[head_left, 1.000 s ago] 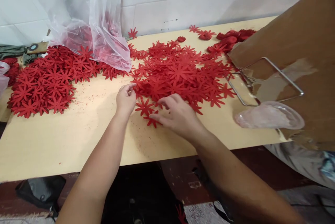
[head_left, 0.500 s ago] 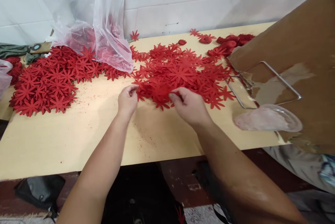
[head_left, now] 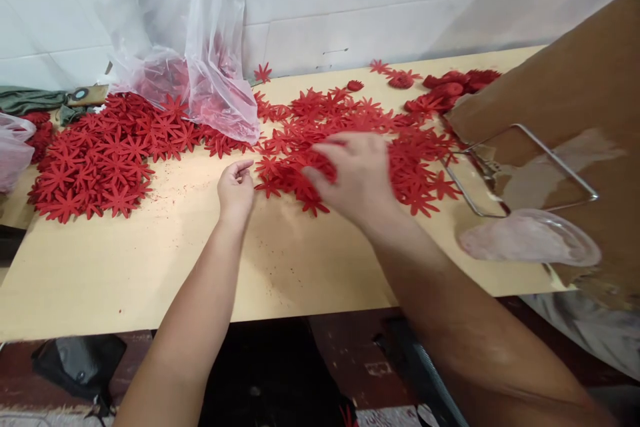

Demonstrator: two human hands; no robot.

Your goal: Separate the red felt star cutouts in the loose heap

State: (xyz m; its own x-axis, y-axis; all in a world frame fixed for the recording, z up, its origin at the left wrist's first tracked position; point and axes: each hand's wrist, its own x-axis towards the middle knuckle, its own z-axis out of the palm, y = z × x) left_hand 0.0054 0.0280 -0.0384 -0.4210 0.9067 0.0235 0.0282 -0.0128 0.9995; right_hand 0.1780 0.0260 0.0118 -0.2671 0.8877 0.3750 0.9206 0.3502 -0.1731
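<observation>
On the table (head_left: 125, 267), both hands, left hand (head_left: 236, 188) and right hand (head_left: 361, 174), touch red flowers (head_left: 400, 147).

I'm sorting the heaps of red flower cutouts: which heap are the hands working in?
The middle heap: the right hand lies on it and the left hand touches its near edge. The left heap by the plastic bag lies apart, untouched.

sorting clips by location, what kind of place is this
Probably a small craft or assembly workshop: a plain workbench against a tiled wall, heaps of identical red flower cutouts, and a plastic bag holding more of them.
</observation>
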